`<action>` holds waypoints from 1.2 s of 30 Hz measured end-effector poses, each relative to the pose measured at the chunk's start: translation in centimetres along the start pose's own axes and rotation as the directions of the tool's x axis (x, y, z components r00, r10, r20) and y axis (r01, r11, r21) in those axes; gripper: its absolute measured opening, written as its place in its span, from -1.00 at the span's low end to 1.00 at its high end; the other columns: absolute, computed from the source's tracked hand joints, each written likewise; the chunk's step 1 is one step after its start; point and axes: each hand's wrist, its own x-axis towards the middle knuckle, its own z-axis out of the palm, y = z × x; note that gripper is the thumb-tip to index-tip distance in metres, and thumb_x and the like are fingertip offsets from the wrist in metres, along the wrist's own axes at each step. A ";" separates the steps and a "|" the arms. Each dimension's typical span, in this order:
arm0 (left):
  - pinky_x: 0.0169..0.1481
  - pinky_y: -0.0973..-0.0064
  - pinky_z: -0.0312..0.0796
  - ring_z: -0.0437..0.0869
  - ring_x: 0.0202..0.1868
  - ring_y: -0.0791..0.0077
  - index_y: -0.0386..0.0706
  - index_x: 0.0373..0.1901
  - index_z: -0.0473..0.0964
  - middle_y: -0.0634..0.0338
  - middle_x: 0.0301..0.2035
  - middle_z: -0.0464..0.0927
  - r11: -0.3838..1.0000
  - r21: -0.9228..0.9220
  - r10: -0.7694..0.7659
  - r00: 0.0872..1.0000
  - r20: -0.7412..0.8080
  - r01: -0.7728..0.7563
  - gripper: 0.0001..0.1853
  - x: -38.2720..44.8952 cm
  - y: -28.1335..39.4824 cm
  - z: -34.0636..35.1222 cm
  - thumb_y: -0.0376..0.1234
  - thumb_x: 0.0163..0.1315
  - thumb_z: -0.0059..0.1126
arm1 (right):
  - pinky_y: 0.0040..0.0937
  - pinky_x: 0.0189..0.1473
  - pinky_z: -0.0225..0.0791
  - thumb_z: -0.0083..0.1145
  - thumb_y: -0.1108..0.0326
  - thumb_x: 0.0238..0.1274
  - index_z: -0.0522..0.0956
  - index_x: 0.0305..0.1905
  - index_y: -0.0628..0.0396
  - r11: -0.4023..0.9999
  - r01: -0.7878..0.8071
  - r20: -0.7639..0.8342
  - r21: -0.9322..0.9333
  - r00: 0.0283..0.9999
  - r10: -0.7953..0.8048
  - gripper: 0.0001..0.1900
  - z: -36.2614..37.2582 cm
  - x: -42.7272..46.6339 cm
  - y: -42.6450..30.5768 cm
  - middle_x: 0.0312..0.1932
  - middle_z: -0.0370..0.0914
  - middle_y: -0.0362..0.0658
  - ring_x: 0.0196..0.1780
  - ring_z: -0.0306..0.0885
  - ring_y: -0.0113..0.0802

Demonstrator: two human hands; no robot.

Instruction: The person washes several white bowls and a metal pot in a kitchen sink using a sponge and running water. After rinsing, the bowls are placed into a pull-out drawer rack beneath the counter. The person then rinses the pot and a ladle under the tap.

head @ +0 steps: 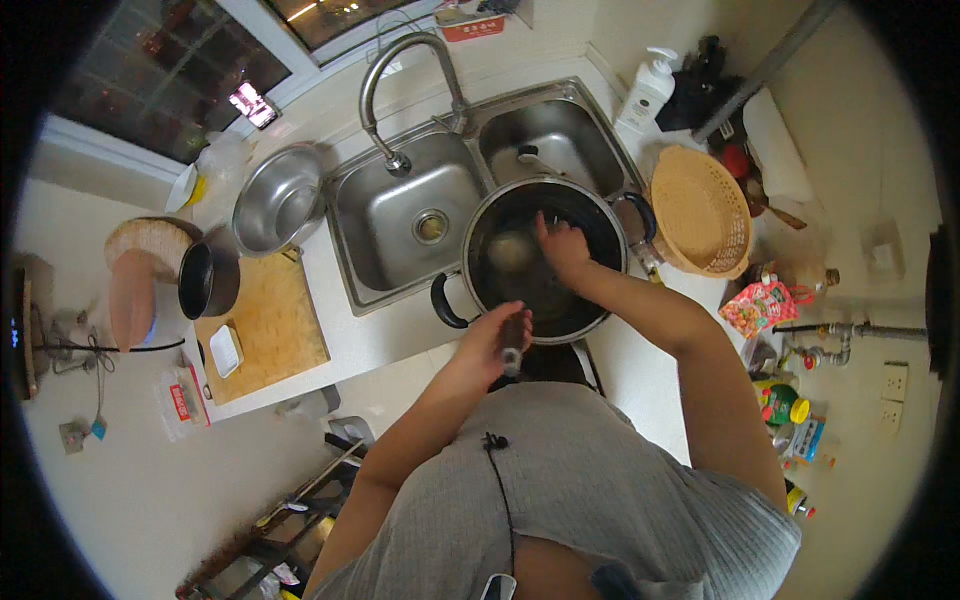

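Observation:
A large pot (480,217) with a dark interior, bright metal rim and black side handles stands in front of me, over the front of the right sink basin. My left hand (491,337) is closed around the brown handle (512,337) of a utensil at the pot's near rim. The utensil's working end cannot be made out against the dark interior. Inside the pot is my right hand (562,247), with the index finger stretched out and the other fingers curled. Whether it grips anything is unclear. A pale round patch (512,251) shows within the pot.
Behind the pot is a double steel sink (405,195) with a curved faucet (367,97). Left are a steel bowl (270,202), a small dark saucepan (206,281) and a wooden cutting board (281,330) bearing a white tray (225,351). A tan plastic basket (694,210) stands right.

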 end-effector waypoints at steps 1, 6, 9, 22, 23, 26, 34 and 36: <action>-0.27 0.52 0.48 0.55 -0.35 0.45 -0.26 -0.27 0.43 0.15 -0.39 0.51 0.997 -0.072 -0.010 1.000 0.000 0.010 -0.82 -0.4 0.5 0.1 -0.35 0.19 0.14 | -0.15 -0.17 0.44 -0.02 0.36 0.15 0.20 0.28 0.16 0.997 -0.065 0.023 0.047 0.998 0.064 -0.45 1.5 0.3 -0.7 -0.13 0.56 0.05 -0.06 0.53 -0.05; -0.44 0.70 0.43 0.48 -0.44 0.56 -0.28 -0.22 0.38 0.13 -0.31 0.46 0.990 -0.138 0.008 0.984 -0.176 -0.032 -0.78 -2.7 2.0 2.5 -0.31 0.24 0.08 | -0.07 -0.05 0.41 0.12 0.31 0.05 0.22 0.26 0.10 0.973 0.056 0.086 0.224 0.993 -0.077 -0.39 7.9 -0.3 -0.9 0.04 0.44 0.08 0.01 0.47 0.03; -0.47 0.68 0.39 0.46 -0.48 0.58 -0.24 -0.25 0.34 0.09 -0.31 0.47 0.984 -0.176 -0.016 0.999 -0.048 0.007 -0.82 -4.8 2.5 2.3 -0.37 0.21 0.09 | -0.06 -0.03 0.43 0.08 0.35 0.06 0.35 0.13 0.16 0.977 -0.163 -0.124 0.136 0.976 0.180 -0.53 6.1 -0.4 -1.9 0.06 0.38 0.10 -0.02 0.49 0.01; -0.60 0.73 0.28 0.37 -0.56 0.65 -0.28 -0.23 0.32 0.23 -0.45 0.37 0.972 0.009 -0.234 0.971 0.047 0.234 -0.84 -0.2 2.0 2.2 -0.43 0.18 -0.01 | -0.20 -0.04 0.40 0.06 0.16 0.25 0.35 0.12 -0.02 -0.473 -0.584 0.502 0.660 0.811 -0.301 -0.62 -3.7 -5.8 0.0 -0.03 0.43 -0.21 0.05 0.40 -0.35; -0.61 0.73 0.28 0.37 -0.57 0.65 -0.26 -0.25 0.32 0.23 -0.47 0.37 0.963 0.044 -0.266 0.964 0.032 0.264 -0.85 0.5 1.8 2.0 -0.42 0.17 0.00 | -0.20 -0.05 0.39 0.03 0.13 0.27 0.34 0.14 -0.06 -0.490 -0.612 0.472 0.621 0.791 -0.389 -0.62 -4.6 -6.9 -1.0 -0.03 0.40 -0.21 0.08 0.36 -0.33; -0.62 0.74 0.27 0.36 -0.59 0.66 -0.22 -0.29 0.31 0.24 -0.50 0.37 0.955 0.143 -0.269 0.962 0.049 0.260 -0.86 1.0 1.4 2.1 -0.42 0.15 0.03 | -0.35 -0.34 0.36 -0.04 0.15 0.31 0.45 0.03 0.01 -0.236 -0.495 0.447 0.836 0.865 -0.229 -0.70 -3.4 -7.1 -4.1 -0.28 0.44 -0.20 -0.27 0.41 -0.39; -0.63 0.74 0.24 0.37 -0.60 0.66 -0.18 -0.35 0.30 0.26 -0.54 0.37 0.947 0.215 -0.240 0.971 -0.014 0.237 -0.87 0.8 0.3 2.9 -0.40 0.13 0.04 | -0.38 -0.42 0.22 -0.09 0.31 0.25 0.52 -0.10 0.01 -0.292 -0.528 0.597 0.797 0.761 0.254 -0.79 5.2 1.2 -2.4 -0.43 0.39 -0.18 -0.47 0.31 -0.39; -0.65 0.75 0.21 0.35 -0.61 0.67 -0.18 -0.33 0.30 0.27 -0.53 0.35 0.952 0.212 -0.230 0.973 0.010 0.223 -0.88 0.9 0.6 2.5 -0.42 0.14 0.02 | -0.36 -0.44 0.19 -0.09 0.30 0.26 0.52 -0.13 -0.01 -0.244 -0.525 0.578 0.815 0.714 0.394 -0.81 6.5 2.5 -3.5 -0.47 0.37 -0.19 -0.51 0.27 -0.41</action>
